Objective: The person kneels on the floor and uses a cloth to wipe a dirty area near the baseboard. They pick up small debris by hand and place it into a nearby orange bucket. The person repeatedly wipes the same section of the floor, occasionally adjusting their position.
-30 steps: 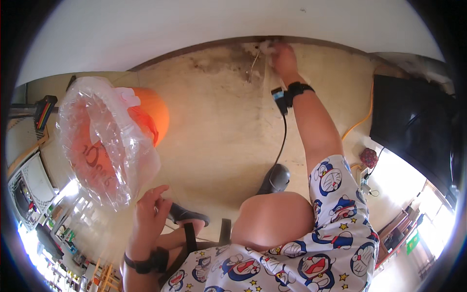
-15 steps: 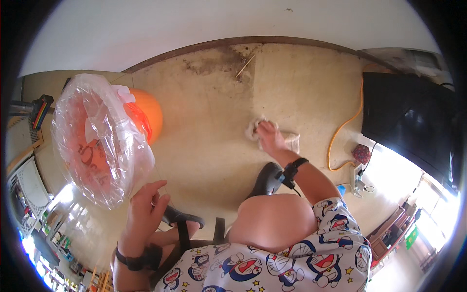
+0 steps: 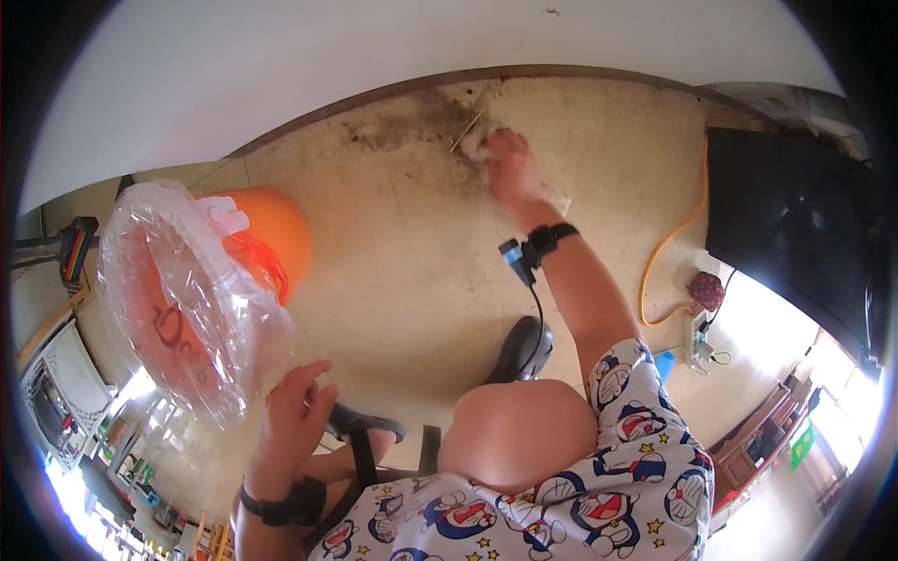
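Note:
My right hand [image 3: 513, 168] is closed on a crumpled off-white cloth [image 3: 477, 144] on the floor [image 3: 393, 252], at a dark stained patch [image 3: 393, 131] by the baseboard. A thin pale stick [image 3: 468, 128] lies just left of the cloth. My left hand [image 3: 295, 421] hovers low at the left, fingers loosely bent and apart, holding nothing. Just beyond it stands an orange bucket [image 3: 281, 229] with a clear plastic bag [image 3: 192, 309] over its top.
The wall [image 3: 449, 33] runs across the far side. A black panel-like object [image 3: 786, 234] is at right, beside an orange cord [image 3: 673, 229], a power strip [image 3: 697, 341], a dark red patterned object [image 3: 706, 290] and a small blue object [image 3: 665, 365]. My shoes are below me.
My right hand came back from the baseboard toward me with the cloth, then moved forward again to the stained patch. My left hand shifted slightly.

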Available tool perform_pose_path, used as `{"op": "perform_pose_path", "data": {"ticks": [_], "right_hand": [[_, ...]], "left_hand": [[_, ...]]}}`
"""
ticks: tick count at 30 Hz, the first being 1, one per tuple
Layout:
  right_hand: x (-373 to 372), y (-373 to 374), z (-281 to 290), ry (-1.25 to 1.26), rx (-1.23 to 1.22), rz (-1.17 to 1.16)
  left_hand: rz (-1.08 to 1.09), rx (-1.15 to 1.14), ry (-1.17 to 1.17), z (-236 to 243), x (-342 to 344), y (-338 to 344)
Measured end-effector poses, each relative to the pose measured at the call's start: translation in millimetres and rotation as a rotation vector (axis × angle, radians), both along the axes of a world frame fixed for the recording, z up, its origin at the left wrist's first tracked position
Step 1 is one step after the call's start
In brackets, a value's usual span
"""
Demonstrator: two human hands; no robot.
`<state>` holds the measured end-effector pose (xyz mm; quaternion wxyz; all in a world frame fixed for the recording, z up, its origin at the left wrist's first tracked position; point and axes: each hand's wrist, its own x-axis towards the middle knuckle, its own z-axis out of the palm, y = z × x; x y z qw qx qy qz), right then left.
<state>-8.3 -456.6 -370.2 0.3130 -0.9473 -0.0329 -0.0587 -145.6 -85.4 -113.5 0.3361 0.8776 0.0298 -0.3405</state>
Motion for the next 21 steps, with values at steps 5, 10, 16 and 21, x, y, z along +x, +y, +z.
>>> {"op": "perform_pose_path", "data": {"ticks": [5, 10, 16, 21], "right_hand": [[69, -13, -16, -0.069, -0.071, -0.101], [89, -18, -18, 0.038, -0.143, -0.066], [-1, -12, 2, 0.101, -0.232, 0.109], [-108, -8, 8, 0.172, -0.160, 0.306]], "left_hand": [[0.038, 0.013, 0.055, 1, 0, 4], [-0.003, 0.015, -0.018, 5, -4, 7], [-0.011, -0.036, -0.068, 7, -2, 6], [-0.026, -0.006, -0.052, 7, -1, 4]]}}
